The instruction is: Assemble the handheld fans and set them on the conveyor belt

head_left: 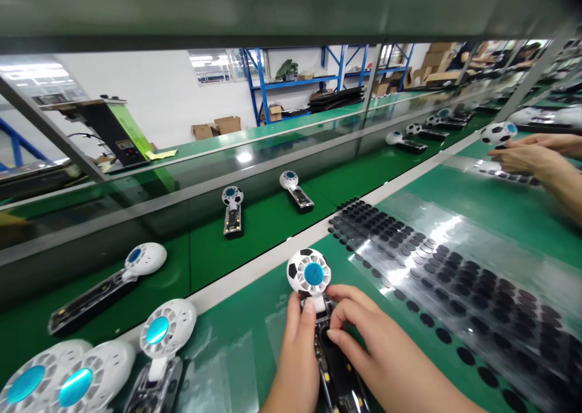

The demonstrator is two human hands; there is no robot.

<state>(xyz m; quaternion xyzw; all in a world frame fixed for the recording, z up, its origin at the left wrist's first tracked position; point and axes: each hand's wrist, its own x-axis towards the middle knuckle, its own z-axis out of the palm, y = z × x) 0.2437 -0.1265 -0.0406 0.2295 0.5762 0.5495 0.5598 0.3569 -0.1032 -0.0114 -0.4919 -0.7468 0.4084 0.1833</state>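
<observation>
A handheld fan with a soccer-ball head (309, 272) and blue centre is tilted up in front of me, its handle showing bare electronics. My left hand (297, 352) is closed around the left side of the handle, thumb at the white neck. On the right side, my right hand (359, 328) has curled fingers, thumb and fingertip pressed together against the handle. A dark round patch shows on the handle beside those fingertips; whether they pinch something thin, I cannot tell. Right of my hands lie clear sheets with rows of black round stickers (427, 320).
White fans (158, 331) stand at the lower left. More fans (233, 210) lie on the green conveyor belt (264, 243) behind a pale rail (245, 275). At the right, a co-worker's hands (531, 152) hold another soccer-ball fan (499, 133). A shelf (273, 13) overhangs the top.
</observation>
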